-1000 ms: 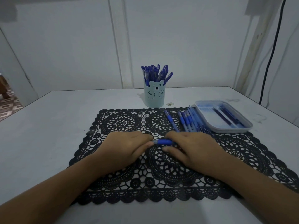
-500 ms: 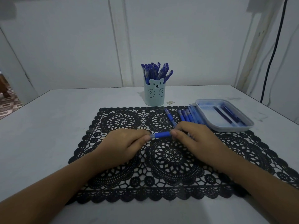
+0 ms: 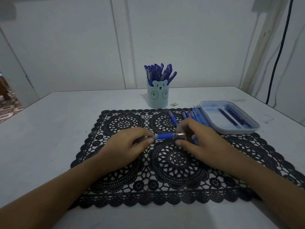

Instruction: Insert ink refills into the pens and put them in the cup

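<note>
The left hand (image 3: 127, 146) grips the pen (image 3: 165, 136); the right hand (image 3: 198, 141) curls round its tip, hold unclear. Likely finishing assembly; next, the far cup (image 3: 157, 98)

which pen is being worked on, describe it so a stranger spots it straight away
Find the black lace placemat. Near its middle, the left hand grips a clear plastic pen with a blue rubber grip, lying crosswise with its metal tip by the right hand. It is the only pen held; the loose blue pens lie beside the pale blue tray.
</note>
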A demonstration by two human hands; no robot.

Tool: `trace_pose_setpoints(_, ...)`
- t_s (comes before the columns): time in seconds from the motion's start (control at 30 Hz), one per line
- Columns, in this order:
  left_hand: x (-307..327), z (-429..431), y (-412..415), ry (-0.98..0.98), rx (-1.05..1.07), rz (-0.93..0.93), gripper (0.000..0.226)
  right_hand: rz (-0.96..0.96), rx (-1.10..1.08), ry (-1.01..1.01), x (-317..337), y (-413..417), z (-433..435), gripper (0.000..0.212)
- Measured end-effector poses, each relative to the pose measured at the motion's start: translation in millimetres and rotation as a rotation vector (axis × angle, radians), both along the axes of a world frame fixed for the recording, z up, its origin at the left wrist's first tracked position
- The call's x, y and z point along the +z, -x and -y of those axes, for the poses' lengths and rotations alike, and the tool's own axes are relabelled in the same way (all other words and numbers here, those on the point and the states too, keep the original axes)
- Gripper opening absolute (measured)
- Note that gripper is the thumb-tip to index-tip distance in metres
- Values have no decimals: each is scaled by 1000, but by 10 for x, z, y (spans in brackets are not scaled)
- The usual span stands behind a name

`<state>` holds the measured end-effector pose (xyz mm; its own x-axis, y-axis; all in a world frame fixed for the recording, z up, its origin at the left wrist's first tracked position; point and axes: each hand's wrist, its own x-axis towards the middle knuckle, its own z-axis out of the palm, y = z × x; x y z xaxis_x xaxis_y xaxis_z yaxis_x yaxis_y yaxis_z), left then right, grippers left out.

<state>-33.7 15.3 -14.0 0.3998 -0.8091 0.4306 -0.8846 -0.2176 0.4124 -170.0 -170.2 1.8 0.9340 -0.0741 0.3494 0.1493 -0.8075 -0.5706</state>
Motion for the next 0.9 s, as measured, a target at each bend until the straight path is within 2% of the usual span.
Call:
trace_pose_setpoints(0.03,-2,-3,0,5,-1,18,36,-5,-5,-14,8,10,-10,9)
trace_pose_setpoints(0.13,-13,-1,5,-8,-6,79,33,-17,-38,-9,40,19,-37,30)
trace_pose_setpoints(0.17,-13,-2,6,-13,-5,92,33,-16,-36,2,47,20,-37,27)
trace_pose_setpoints(0.23,-17,-5,2,-14,-5,101,31,-29,-12,-20,36,13,-19,7)
trace_pose_setpoints(0.3,-20,-9,-3,-10,-4,98,30,-39,-5,-36,22,14,-9,18)
trace_pose_setpoints(0.37,-16,-10,6,-18,-7,107,30,-46,-41,-60,30,13,-19,11)
trace_pose_setpoints(0.5,-9,-4,16,-36,-7,115,32,-60,-23,-26,45,12,-25,10)
trace_pose_setpoints(0.57,-9,-3,7,-14,-2,99,32,-72,3,-52,31,14,-27,22)
trace_pose_setpoints(0.6,-10,-4,4,-6,0,97,32,-74,-10,-63,32,16,-38,21)
trace_pose_setpoints(0.67,-15,-5,4,-8,-2,98,32,-60,-48,-99,44,7,-52,5)
trace_pose_setpoints(0.87,-22,1,-9,5,-2,78,34,-64,-24,-186,22,2,-18,23)
trace_pose_setpoints(0.9,-24,2,-12,8,-2,75,34,-61,-38,-198,16,0,-25,19)
